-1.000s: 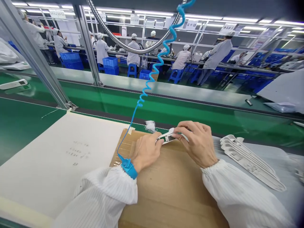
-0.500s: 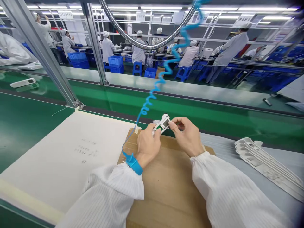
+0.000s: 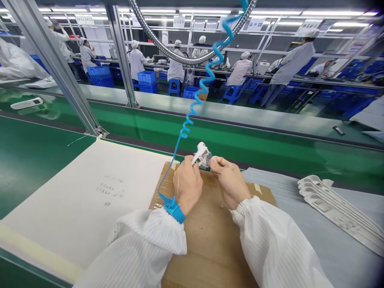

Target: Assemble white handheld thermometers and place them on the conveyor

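1. Bare left hand [image 3: 187, 185]: fingers clenched on a small white plastic part [image 3: 200, 155], held just above a flat brown cardboard sheet [image 3: 207, 256].
2. The part's long axis tilts, low end in the left fingers, upper end pointing far and slightly right. Left hand is nearer.
3. Bare right hand [image 3: 229, 187]: just right of the part, fingers curled toward a small clear glossy piece [image 3: 207, 160]. Cannot tell if it grips.
4. Long white plastic frames [image 3: 339, 210], stacked, lie well right on a grey mat [image 3: 285, 248].
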### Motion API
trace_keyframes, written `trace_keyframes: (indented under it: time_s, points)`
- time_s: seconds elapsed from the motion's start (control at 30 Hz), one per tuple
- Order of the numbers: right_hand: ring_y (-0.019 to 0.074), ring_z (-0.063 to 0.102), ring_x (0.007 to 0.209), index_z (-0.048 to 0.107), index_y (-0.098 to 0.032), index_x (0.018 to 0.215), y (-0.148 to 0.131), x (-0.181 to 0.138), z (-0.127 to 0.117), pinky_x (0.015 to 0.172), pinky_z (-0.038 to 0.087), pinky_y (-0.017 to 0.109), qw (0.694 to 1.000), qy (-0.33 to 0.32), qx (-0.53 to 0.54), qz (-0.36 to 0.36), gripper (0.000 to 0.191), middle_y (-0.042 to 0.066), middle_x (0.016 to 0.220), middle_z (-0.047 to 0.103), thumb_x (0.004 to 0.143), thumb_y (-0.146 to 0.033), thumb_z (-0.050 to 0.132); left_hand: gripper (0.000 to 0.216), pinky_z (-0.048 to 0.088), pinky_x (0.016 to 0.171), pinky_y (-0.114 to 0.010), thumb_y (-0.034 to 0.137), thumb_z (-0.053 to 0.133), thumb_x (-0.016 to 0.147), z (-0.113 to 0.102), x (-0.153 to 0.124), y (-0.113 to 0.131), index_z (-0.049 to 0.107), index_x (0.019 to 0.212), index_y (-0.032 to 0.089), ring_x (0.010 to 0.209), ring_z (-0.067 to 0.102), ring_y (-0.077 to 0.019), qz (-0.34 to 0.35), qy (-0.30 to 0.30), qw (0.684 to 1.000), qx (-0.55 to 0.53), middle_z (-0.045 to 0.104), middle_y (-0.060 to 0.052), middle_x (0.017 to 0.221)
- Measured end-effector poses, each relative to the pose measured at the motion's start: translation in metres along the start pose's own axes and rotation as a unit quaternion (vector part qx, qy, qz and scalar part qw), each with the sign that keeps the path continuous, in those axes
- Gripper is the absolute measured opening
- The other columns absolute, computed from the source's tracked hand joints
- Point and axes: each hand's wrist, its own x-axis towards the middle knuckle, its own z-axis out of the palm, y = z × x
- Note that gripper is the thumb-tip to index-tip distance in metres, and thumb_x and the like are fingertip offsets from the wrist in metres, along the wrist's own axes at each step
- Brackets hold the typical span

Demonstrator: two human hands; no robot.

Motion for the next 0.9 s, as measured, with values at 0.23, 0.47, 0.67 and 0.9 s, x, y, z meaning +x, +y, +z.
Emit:
trace_keyframes:
  time_s: [0.23,0.47,0.67,0.9]
  points:
    - [0.0282,0.056,0.084,0.047,-0.024,0.068,0.01,0.035,0.003,0.078,0.038,0.043,0.909,-0.003,-0.384,-0.165,0.018,0.009,0.078,0.064,0.086,-0.026,0.051,0.014,0.048,0.069,-0.03,0.027,0.051,0.095,-0.008,0.019,-0.017,0.057,0.104,0.019,0.069,0.065,-0.0165,-0.125,0.081,0.975,-0.163,0.072,-0.006,0.094]
    - [0.0248,0.063,0.092,0.059,-0.025,0.093,0.005,0.018,-0.064,0.085,0.042,0.041,0.871,-0.052,-0.444,-0.204,0.01,0.006,0.103,0.07,0.083,-0.028,0.057,0.02,0.048,0.06,-0.027,0.036,0.055,0.092,-0.003,0.019,-0.02,0.058,0.103,0.02,0.062,0.063,-0.0137,-0.112,0.068,0.966,-0.223,0.071,-0.004,0.09]
    - [0.0318,0.064,0.082,0.064,-0.028,0.078,0.001,-0.008,-0.22,0.073,0.044,0.049,0.795,0.116,-0.586,-0.108,0.019,0.01,0.093,0.07,0.081,-0.045,0.055,0.024,0.046,0.058,-0.027,0.036,0.061,0.089,-0.007,0.016,-0.011,0.06,0.105,0.019,0.061,0.061,-0.0148,-0.135,0.047,0.958,-0.248,0.069,-0.002,0.078]
    - [0.0352,0.057,0.066,0.055,-0.034,0.059,0.038,-0.023,-0.312,0.066,0.037,0.059,0.777,0.167,-0.604,-0.059,0.02,0.014,0.077,0.063,0.058,-0.049,0.068,0.031,0.05,0.08,-0.029,0.022,0.072,0.08,-0.007,0.006,0.008,0.059,0.108,0.016,0.086,0.065,-0.0155,-0.07,-0.097,0.928,-0.352,0.07,-0.006,0.1]
